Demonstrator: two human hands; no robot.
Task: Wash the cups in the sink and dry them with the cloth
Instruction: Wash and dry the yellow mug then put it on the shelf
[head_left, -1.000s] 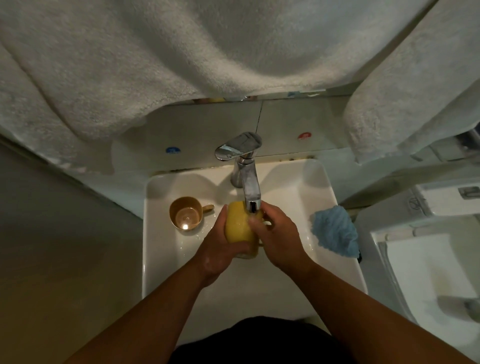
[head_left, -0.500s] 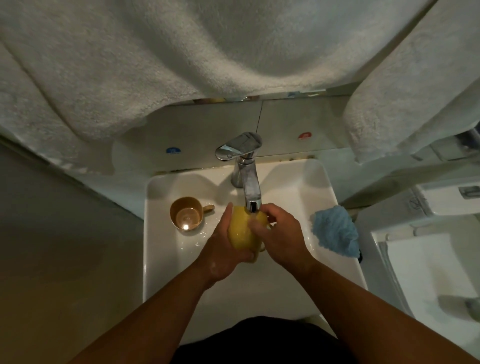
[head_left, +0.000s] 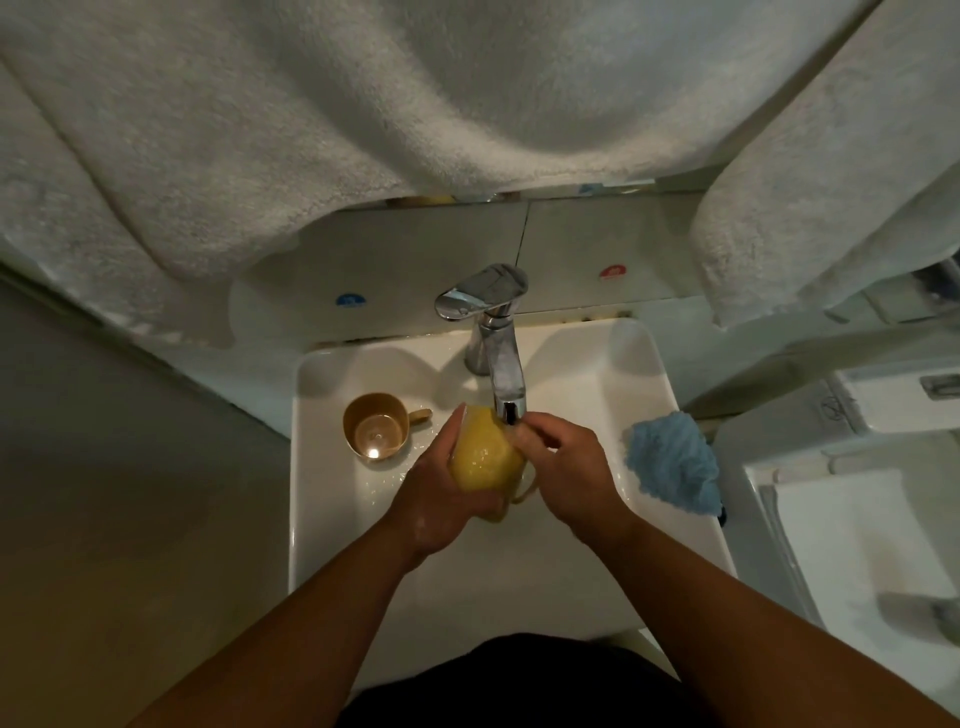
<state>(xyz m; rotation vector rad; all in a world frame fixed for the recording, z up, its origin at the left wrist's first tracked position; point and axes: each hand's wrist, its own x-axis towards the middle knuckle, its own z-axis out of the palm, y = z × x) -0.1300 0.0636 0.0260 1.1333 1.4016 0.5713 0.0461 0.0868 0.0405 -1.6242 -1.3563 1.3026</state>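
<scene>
The left hand (head_left: 441, 499) is cupped round the body of the yellow cup (head_left: 485, 457), fingers curled under it and thumb up its side. The right hand (head_left: 563, 470) is curled at the cup's rim, fingertips pinching or rubbing the edge right under the tap spout (head_left: 506, 384); whether they reach inside I cannot tell. The cup is held tipped over the middle of the sink (head_left: 571, 364), its surface glistening wet, its handle showing at about 5 o'clock of its body between the two hands.

At 9 o'clock from the hands a brown cup (head_left: 376, 426) stands upright in the basin, its handle pointing toward the hands, with what looks like a little water in the bottom. At 3 o'clock the blue cloth (head_left: 672, 462) lies bunched on the sink's right rim, untouched by either hand.

As a judgement, the task is in its early half: the yellow cup is mid-wash, the brown cup may or may not be washed already, and no drying has begun. Large pale towels (head_left: 363, 114) hang at 12 o'clock.
</scene>
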